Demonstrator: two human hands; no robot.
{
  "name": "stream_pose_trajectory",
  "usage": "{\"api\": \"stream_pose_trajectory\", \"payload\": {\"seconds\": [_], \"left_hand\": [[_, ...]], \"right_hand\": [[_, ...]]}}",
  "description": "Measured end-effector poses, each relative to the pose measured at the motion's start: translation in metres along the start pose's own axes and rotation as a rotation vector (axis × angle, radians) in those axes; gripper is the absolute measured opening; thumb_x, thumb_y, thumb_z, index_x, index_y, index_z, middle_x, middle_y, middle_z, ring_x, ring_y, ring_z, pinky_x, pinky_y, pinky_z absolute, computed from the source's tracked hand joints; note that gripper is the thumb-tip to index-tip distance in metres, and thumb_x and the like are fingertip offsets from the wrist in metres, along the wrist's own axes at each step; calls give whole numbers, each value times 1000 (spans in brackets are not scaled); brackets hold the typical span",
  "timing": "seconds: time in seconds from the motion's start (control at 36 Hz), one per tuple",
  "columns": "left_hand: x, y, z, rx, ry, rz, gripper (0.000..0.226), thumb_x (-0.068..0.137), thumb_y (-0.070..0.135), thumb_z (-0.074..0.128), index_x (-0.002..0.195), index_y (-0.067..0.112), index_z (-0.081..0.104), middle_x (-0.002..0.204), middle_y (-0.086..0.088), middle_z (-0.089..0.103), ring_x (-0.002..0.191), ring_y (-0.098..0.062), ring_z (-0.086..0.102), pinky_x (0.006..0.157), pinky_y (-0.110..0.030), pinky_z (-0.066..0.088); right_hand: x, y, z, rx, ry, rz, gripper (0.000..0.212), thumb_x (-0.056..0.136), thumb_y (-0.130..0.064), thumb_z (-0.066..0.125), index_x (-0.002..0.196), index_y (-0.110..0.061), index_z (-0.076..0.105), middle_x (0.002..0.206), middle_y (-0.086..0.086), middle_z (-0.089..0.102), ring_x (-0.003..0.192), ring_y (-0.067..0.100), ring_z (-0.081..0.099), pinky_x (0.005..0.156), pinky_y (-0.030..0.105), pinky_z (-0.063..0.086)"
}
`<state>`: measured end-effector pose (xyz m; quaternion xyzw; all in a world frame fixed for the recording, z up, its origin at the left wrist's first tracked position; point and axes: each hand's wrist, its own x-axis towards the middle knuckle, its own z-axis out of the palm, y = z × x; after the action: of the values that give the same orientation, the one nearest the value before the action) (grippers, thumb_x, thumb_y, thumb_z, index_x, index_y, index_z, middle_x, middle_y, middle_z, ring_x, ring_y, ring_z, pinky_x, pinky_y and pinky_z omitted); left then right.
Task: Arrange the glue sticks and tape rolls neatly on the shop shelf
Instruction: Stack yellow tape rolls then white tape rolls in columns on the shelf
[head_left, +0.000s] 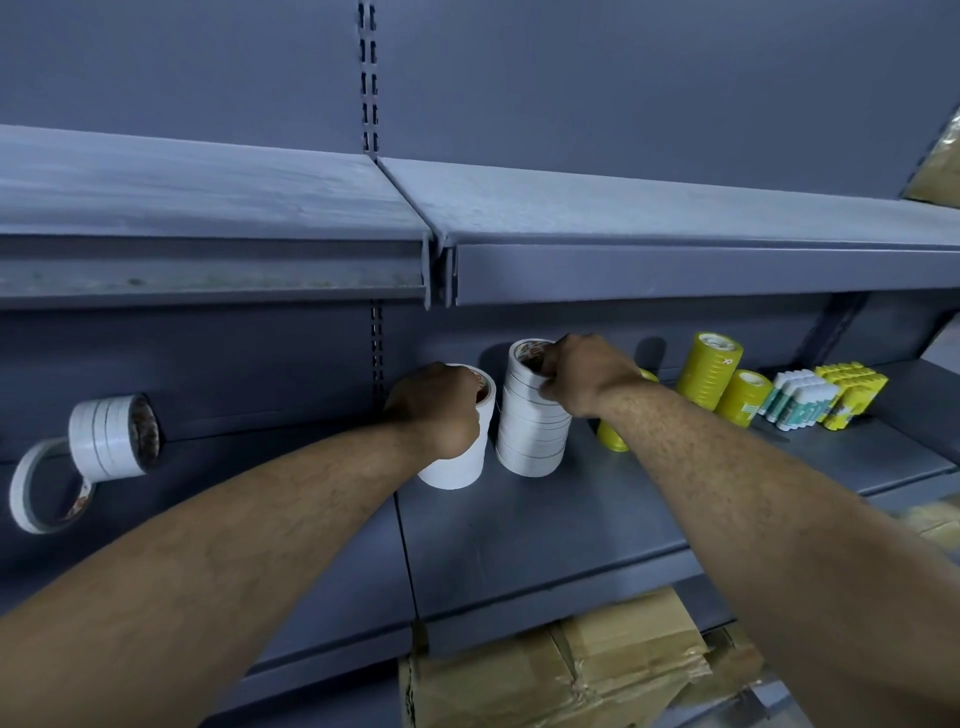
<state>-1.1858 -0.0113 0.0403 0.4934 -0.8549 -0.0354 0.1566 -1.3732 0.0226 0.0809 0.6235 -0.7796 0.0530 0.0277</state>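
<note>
Head view: lettering on every core label and packet is too blurred to read. Toward the left edge of the grey metal shelf (519, 545), a single white tape ring (47, 486) stands just beside a short white tape stack lying on its side (111, 436). At the shelf's middle seam the left hand (439, 410) curls over the rim of an upright smooth white tape stack (457, 467), fingertips hidden inside its core. Just beside it, the right hand (582, 374) grips the top of a taller ribbed white tape stack (530, 431). The right forearm hides most of a yellow tape roll (612, 436). Toward the right edge stand two yellow tape stacks (706, 369), then white glue-stick packets (797, 400) and yellow glue-stick packets (849, 395). Crumpled brown cardboard boxes (545, 675) are cut off below.
</note>
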Motion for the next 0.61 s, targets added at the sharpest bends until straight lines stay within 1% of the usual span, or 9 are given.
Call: {"api": "stream_pose_trajectory", "payload": {"seconds": [0.06, 0.17, 0.22, 0.28, 0.33, 0.42, 0.56, 0.61], "left_hand": [[1, -1, 0, -1, 7, 3, 16, 87, 26, 61, 76, 17, 53, 94, -6, 66, 76, -24, 50, 66, -29, 40], [1, -2, 0, -4, 5, 4, 14, 86, 25, 62, 77, 18, 55, 96, -7, 67, 78, -26, 53, 66, -29, 40], [1, -2, 1, 1, -2, -2, 13, 86, 25, 62, 78, 16, 56, 96, -7, 67, 78, -26, 54, 66, -29, 41], [2, -3, 2, 8, -5, -7, 11, 85, 25, 62, 84, 14, 62, 98, -6, 68, 79, -26, 55, 67, -29, 44], [1, -3, 3, 9, -6, -5, 13, 86, 25, 62, 92, 15, 67, 100, -5, 68, 86, -27, 61, 71, -30, 49], [1, -4, 3, 9, -7, 4, 12, 86, 24, 62, 92, 16, 68, 98, -5, 68, 89, -27, 63, 73, -31, 51], [3, -7, 3, 23, 11, 24, 18, 84, 30, 58, 88, 14, 66, 96, -5, 68, 87, -28, 62, 66, -28, 42], [2, -6, 3, 10, 40, 25, 21, 85, 32, 55, 92, 16, 66, 97, -4, 69, 88, -28, 62, 66, -27, 42]], "right_hand": [[0, 0, 0, -10, -8, 0, 22, 87, -31, 67, 105, -19, 73, 101, 2, 69, 84, 20, 58, 71, 28, 50], [1, -1, -4, -24, -48, -14, 25, 86, -32, 69, 106, -19, 73, 106, 1, 68, 88, 19, 57, 78, 31, 54], [1, -1, -6, -46, -65, -25, 27, 85, -33, 70, 108, -18, 72, 108, 0, 67, 89, 19, 56, 76, 30, 52], [0, -2, -6, -53, -64, -20, 28, 86, -32, 71, 109, -18, 71, 109, 1, 68, 89, 19, 56, 73, 29, 48], [0, -3, -5, -64, -53, -17, 28, 87, -32, 69, 112, -18, 70, 111, 1, 67, 89, 20, 55, 72, 28, 46], [-1, -4, -3, -70, -39, -12, 28, 88, -32, 67, 114, -21, 68, 114, 1, 66, 94, 21, 57, 73, 29, 46], [-3, -6, -7, -62, -54, 3, 30, 86, -34, 69, 113, -21, 68, 113, 0, 65, 97, 22, 59, 76, 30, 51], [-6, -7, -9, -43, -66, 17, 35, 82, -39, 71, 113, -24, 69, 110, -2, 66, 99, 21, 60, 79, 31, 53]]}}
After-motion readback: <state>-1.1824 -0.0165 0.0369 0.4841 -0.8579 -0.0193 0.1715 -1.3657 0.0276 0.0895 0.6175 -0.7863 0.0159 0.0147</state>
